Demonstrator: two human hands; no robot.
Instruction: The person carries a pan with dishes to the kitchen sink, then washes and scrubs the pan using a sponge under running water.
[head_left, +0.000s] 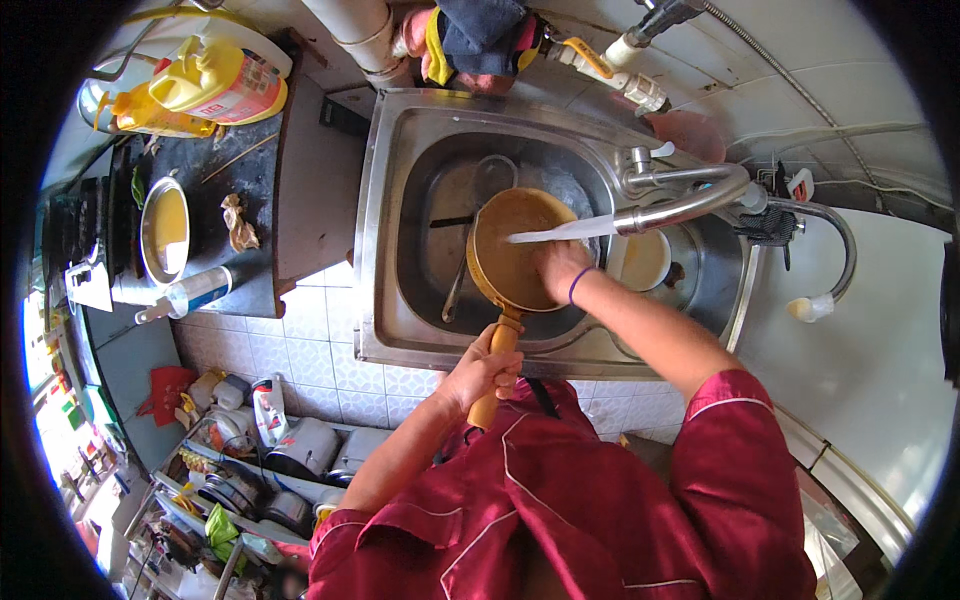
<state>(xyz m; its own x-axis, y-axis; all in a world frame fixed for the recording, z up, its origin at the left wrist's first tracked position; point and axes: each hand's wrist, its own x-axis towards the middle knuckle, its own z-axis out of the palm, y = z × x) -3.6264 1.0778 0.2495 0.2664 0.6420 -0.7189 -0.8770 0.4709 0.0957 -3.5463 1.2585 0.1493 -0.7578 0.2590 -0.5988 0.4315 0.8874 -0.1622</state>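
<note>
My left hand (484, 367) is closed round the handle of a yellow-brown saucepan (487, 277), which is held over the left basin of a stainless steel sink (420, 315). Water runs from the curved metal faucet (660, 214) into the pan. My right hand (564, 268) reaches inside the pan near its right wall; its fingertips are partly hidden, so I cannot tell whether it holds anything. Below the pan, a long-handled utensil (455, 296) and a round clear lid or strainer (496, 169) lie in the basin. A pale bowl (646, 259) sits in the right basin.
On the dark counter at left are an oval metal dish with yellow liquid (154, 259), a spray bottle (196, 291), crumpled paper (240, 225) and yellow detergent jugs (232, 90). A crowded dish rack (285, 480) stands at lower left. A yellow-handled valve (589, 58) is behind the sink.
</note>
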